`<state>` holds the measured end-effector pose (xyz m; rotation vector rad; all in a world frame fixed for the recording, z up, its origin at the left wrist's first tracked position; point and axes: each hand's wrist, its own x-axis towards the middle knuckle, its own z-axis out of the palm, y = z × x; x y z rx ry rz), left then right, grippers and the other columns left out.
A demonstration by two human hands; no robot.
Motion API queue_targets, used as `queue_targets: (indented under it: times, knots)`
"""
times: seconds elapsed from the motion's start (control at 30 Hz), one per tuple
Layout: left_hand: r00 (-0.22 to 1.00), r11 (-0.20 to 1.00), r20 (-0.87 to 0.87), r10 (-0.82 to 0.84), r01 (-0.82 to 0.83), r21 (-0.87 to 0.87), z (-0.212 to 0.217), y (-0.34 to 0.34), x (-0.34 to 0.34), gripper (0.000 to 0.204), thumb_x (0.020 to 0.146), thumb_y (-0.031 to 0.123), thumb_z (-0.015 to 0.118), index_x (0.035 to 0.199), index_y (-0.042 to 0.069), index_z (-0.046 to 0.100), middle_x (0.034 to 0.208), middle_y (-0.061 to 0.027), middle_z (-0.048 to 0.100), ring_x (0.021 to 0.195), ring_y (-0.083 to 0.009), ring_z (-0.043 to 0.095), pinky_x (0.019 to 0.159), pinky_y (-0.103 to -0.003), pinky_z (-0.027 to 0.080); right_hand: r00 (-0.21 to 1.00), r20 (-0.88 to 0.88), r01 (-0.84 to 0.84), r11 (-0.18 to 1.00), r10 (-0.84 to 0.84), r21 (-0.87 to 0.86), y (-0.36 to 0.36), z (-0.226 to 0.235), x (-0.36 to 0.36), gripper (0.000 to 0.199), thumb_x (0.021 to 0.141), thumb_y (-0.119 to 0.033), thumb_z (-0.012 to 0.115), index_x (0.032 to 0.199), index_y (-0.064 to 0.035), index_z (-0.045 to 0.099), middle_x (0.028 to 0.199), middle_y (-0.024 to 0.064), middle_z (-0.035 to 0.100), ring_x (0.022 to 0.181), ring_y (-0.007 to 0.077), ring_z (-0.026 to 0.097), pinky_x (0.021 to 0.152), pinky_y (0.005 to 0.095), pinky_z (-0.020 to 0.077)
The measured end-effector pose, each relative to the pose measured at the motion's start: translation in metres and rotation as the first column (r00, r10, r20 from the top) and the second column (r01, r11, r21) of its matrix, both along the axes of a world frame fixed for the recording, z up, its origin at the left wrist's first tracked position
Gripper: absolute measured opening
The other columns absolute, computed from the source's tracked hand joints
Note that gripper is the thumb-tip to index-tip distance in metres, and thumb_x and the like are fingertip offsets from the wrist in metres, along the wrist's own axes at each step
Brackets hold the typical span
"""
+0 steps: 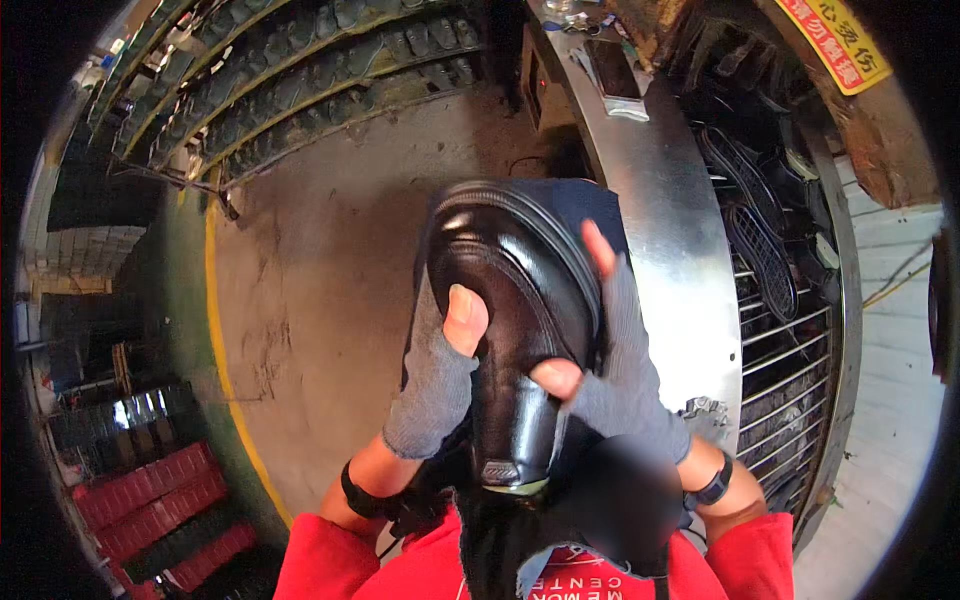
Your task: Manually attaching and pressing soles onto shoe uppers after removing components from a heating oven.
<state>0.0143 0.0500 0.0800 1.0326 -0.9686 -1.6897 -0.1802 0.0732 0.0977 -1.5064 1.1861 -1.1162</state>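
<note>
A glossy black leather shoe is held up in front of my body, its rounded toe pointing away from me. My left hand, in a grey fingerless glove, grips its left side. The left thumb lies on the upper, and the other fingers are hidden behind the shoe. My right hand, gloved the same way, holds the right side. Its thumb presses near the upper's middle, and one finger reaches up along the sole's edge. The heel end lies close to my red shirt. A dark blurred patch covers part of the area below my right hand.
A steel counter runs along my right, with a dark flat device on its far end. Beyond it, dark soles rest on a metal bar rack. Shelves of shoes stand far left, and red boxes near left.
</note>
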Motion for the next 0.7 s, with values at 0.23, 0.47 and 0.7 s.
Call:
queue_targets:
  times: [0.23, 0.47, 0.7]
  knots:
    - [0.994, 0.819, 0.047, -0.096, 0.106, -0.564, 0.007, -0.080, 0.010, 0.088, 0.106, 0.062, 0.051, 0.162, -0.004, 0.035, 0.159, -0.0170, 0.048, 0.149, -0.0228, 0.043, 0.124, -0.036, 0.032, 0.593, 0.775, -0.420, 0.736, -0.221, 0.531, -0.006, -0.030, -0.012, 0.096, 0.095, -0.065, 0.067, 0.156, 0.0033, 0.040, 0.143, 0.0166, 0.058, 0.130, 0.0228, 0.059, 0.114, 0.0393, 0.0469]
    - [0.995, 0.984, -0.003, -0.096, 0.094, -0.154, 0.004, -0.077, -0.036, 0.055, 0.104, 0.030, 0.065, 0.153, 0.009, 0.049, 0.103, 0.0039, 0.058, 0.099, -0.0059, 0.051, 0.093, -0.024, 0.043, 0.444, 0.808, -0.467, 0.670, -0.386, 0.577, 0.012, -0.049, -0.035, 0.105, 0.089, -0.075, 0.068, 0.155, 0.0036, 0.044, 0.143, 0.0201, 0.063, 0.124, 0.0302, 0.067, 0.109, 0.0445, 0.0552]
    - [0.738, 0.721, 0.580, 0.345, 0.188, -0.667, -0.005, -0.038, -0.056, 0.078, 0.092, 0.028, 0.077, 0.160, 0.006, 0.045, 0.156, -0.0231, 0.047, 0.141, -0.0317, 0.051, 0.118, -0.040, 0.039, 0.635, 0.586, -0.212, 0.615, -0.504, 0.759, 0.053, -0.036, -0.060, 0.073, 0.092, -0.039, 0.073, 0.148, 0.0037, 0.054, 0.136, 0.0187, 0.068, 0.115, 0.0279, 0.072, 0.102, 0.0389, 0.0592]
